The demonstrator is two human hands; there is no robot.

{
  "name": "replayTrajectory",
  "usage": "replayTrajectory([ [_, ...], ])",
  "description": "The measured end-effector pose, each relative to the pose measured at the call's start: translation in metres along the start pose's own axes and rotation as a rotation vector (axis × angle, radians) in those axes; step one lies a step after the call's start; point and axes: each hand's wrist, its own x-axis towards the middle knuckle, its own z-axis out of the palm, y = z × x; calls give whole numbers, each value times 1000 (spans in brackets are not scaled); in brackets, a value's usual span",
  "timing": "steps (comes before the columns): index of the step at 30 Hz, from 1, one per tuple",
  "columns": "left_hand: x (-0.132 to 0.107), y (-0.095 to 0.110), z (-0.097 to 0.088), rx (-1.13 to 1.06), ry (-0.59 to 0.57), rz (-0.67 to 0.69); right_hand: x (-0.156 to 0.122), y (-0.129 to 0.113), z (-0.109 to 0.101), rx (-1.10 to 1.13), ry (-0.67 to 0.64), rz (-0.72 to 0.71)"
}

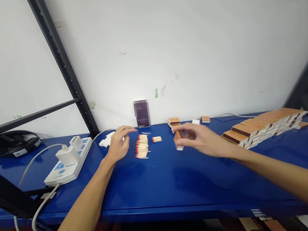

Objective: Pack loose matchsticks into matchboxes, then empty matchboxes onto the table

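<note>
My right hand (198, 140) grips a brown matchbox (178, 137) by its sides, a little above the blue table; a white part shows at its lower end. My left hand (119, 144) holds nothing that I can see. Its fingers are apart, with the index finger stretched towards a long pile of red-tipped matches (142, 146). Just right of that pile lies a small bunch of matches (156, 139). White matchbox trays (105, 141) lie behind my left hand, partly hidden by it.
Stacked matchboxes (266, 125) stand on the right. A few matchboxes (174, 121) and a dark-screened phone (142, 114) are near the wall. On the left, a power strip (68, 166) with cables lies beside the black rack post (63, 63) and a black headband-like object (10, 145).
</note>
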Motion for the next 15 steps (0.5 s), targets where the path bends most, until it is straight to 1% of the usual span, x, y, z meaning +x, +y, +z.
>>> replayTrajectory([
  [2, 0, 10, 3, -60, -34, 40, 13, 5, 33, 314, -32, 94],
  [4, -2, 15, 4, -83, -78, 55, 26, 10, 59, 659, -9, 204],
  [5, -4, 16, 4, -87, -95, 59, 31, 12, 70, 819, 6, 262],
  [7, -6, 17, 4, -91, -128, 88, 39, 12, 84, 1052, 23, 330],
  [9, -6, 21, 5, -84, -166, 140, 43, 9, 90, 1181, 41, 361],
  [11, -6, 28, 8, -60, -206, 180, 45, 7, 92, 1249, 70, 380],
  [13, -5, 36, 13, -38, -230, 181, 44, 6, 91, 1282, 112, 396],
  [15, -4, 42, 20, -12, -225, 166, 44, 7, 91, 1292, 162, 409],
])
